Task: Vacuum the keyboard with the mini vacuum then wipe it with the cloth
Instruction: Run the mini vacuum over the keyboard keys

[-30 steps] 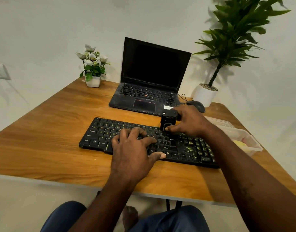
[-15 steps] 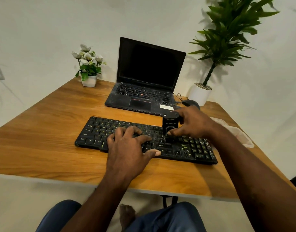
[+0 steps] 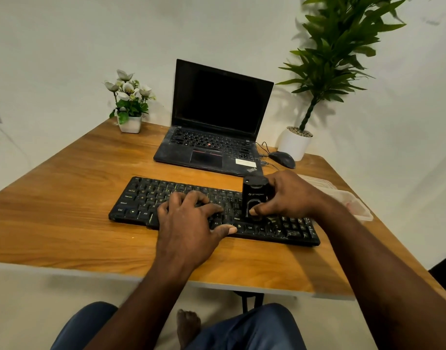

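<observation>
While I am bracing the black rectangular plastic keyboard (image 3: 146, 198) on the brown wooden table (image 3: 65, 198), my right hand (image 3: 290, 195) is gripping the small black upright mini vacuum (image 3: 254, 195). The thumb and fingers are curling round its body. Its lower end is standing on the keys just right of the keyboard's middle. My left hand (image 3: 189, 218) is pressing down on the middle keys, grasping nothing, with its fingers (image 3: 176, 198) spread and the thumb lying at the near edge.

The keyboard's long axis is running left to right across the table, with the right end sitting slightly nearer to me. The vacuum is standing between my left hand and that right end, so the keys are stretching away from my gripping fingers in both directions along one line. Pale specks are showing on the right-hand keys, just beside the vacuum and below my right wrist. My right hand is the nearer one to them, so I am judging that the next pass belongs there. The left stretch is lying partly under my left hand, which would have to lift first.

I am not making out the cloth. A clear plastic container (image 3: 353, 203) is sitting at the right, just beyond my right hand, and its contents are too blurred to tell.
</observation>
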Demonstrator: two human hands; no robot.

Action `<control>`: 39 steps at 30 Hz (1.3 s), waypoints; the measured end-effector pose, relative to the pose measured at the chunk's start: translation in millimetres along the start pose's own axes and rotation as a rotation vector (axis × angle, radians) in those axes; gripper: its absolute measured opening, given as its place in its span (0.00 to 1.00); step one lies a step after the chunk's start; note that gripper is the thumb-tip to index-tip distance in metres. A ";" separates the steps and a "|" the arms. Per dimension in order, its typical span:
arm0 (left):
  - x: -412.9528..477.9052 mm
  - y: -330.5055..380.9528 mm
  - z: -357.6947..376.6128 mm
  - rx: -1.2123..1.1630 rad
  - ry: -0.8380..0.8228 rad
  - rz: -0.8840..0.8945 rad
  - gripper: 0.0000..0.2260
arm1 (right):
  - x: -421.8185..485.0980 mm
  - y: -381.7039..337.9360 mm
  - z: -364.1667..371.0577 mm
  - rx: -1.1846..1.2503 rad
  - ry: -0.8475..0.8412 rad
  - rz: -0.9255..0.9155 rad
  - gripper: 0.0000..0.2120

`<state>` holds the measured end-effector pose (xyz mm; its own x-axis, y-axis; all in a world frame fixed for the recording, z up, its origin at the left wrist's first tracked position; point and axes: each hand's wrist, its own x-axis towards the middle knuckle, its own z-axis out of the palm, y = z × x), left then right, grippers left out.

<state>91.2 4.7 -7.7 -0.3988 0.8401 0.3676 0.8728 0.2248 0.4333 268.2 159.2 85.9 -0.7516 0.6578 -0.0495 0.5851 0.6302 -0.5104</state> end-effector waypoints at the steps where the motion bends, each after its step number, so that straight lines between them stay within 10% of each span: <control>1: -0.2 0.1 -0.3 0.000 -0.001 -0.002 0.28 | 4.8 0.1 1.1 -0.023 0.024 0.007 0.15; 15: -0.9 0.6 -3.3 0.003 -0.030 -0.005 0.29 | 17.3 4.2 3.7 -0.273 0.367 0.037 0.20; 25: -3.5 5.3 -3.0 0.098 -0.062 0.097 0.24 | 9.1 35.5 12.7 0.027 0.551 0.132 0.20; 29: 3.8 10.2 -7.3 0.114 -0.126 0.116 0.24 | 16.6 40.2 14.4 0.212 0.342 0.103 0.22; 34: 69.6 31.8 -22.7 0.077 -0.158 0.137 0.15 | 44.5 39.3 7.1 0.037 0.492 0.096 0.22; 39: 157.8 28.5 -4.2 0.045 -0.420 0.153 0.08 | 63.2 43.8 4.2 0.183 0.189 0.066 0.18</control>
<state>51.9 141.6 66.1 -0.1235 0.9908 0.0551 0.9279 0.0956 0.3603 245.0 226.7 56.8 -0.6335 0.7711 0.0643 0.5533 0.5096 -0.6589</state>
